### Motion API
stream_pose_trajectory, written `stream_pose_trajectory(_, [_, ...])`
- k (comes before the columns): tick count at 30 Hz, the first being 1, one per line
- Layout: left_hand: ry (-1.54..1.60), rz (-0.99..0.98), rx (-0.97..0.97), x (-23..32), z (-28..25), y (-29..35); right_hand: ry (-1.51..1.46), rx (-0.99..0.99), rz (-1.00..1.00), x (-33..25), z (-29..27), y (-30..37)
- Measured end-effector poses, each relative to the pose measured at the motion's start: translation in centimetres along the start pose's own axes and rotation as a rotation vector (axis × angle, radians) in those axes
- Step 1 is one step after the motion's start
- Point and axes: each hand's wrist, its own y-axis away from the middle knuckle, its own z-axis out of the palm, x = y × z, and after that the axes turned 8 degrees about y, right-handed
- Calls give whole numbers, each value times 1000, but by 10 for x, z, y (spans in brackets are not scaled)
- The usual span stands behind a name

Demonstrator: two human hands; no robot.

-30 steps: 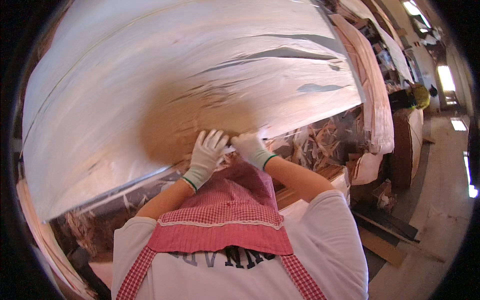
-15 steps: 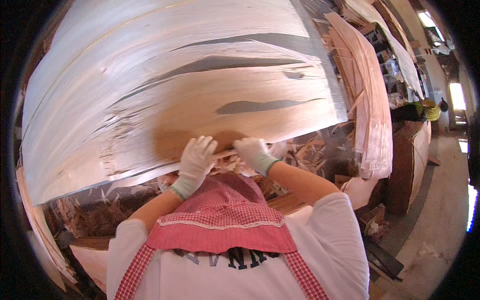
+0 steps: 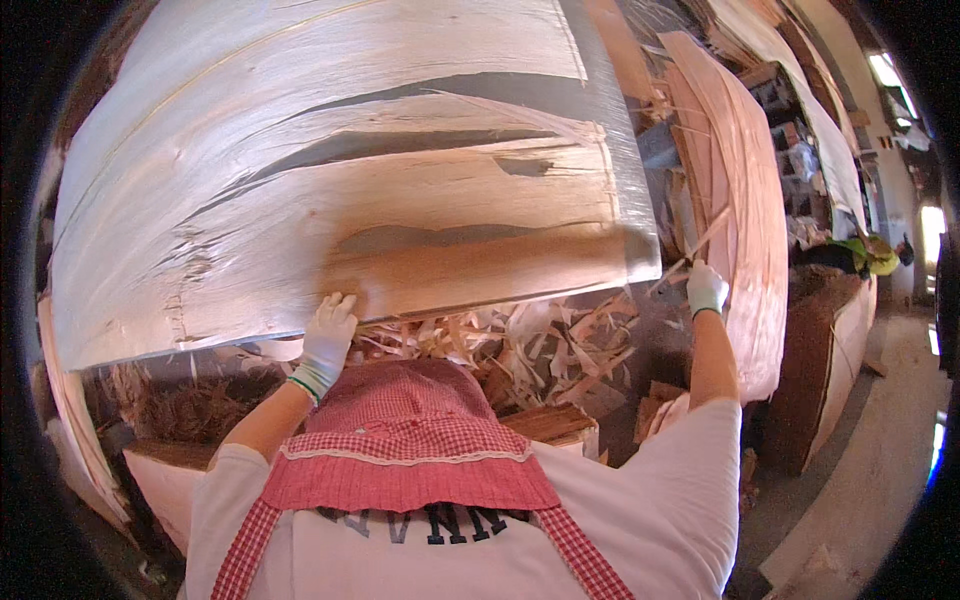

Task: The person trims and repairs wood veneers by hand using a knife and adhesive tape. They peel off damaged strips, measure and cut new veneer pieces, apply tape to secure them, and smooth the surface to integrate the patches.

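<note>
A wide, pale wood veneer sheet (image 3: 450,215) with long, dark-looking splits lies in front of me on a grey-edged surface. My left hand (image 3: 328,338), in a white glove with a green cuff edge, rests at the sheet's near edge with its fingers stretched out on the wood. Out to the right, beyond the sheet's near right corner, my right hand (image 3: 707,287) is closed, gloved the same way. A thin wood strip (image 3: 708,236) shows just above its fingers; whether the hand grips it, or something else, I cannot make out.
A bundle of long reddish veneer strips (image 3: 755,230) stands to the right. Wood scraps (image 3: 560,340) are heaped below the sheet's near edge. Farther right are a stack of sheets (image 3: 830,345), and a person in yellow-green (image 3: 880,257) beside a walkway.
My right hand has swung from the sheet's near edge out to the right, toward the strips. My left hand has moved slightly left and nearer. The veneer's splits now appear farther left.
</note>
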Motion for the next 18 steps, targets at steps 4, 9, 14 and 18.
stream_pose_trajectory(4, [191, -158, 18, 2, 19, 10, -393, 442, -290, -133, -6, 46])
stream_pose_trajectory(9, [151, 83, 202, 44, -32, 18, -564, 130, -303, -191, -13, 132])
stream_pose_trajectory(14, [385, -986, -380, -16, -70, 164, -502, 271, -373, -195, 6, 115])
stream_pose_trajectory(18, [322, -1622, 19, -112, -20, 357, -401, 289, -439, -194, 7, 109])
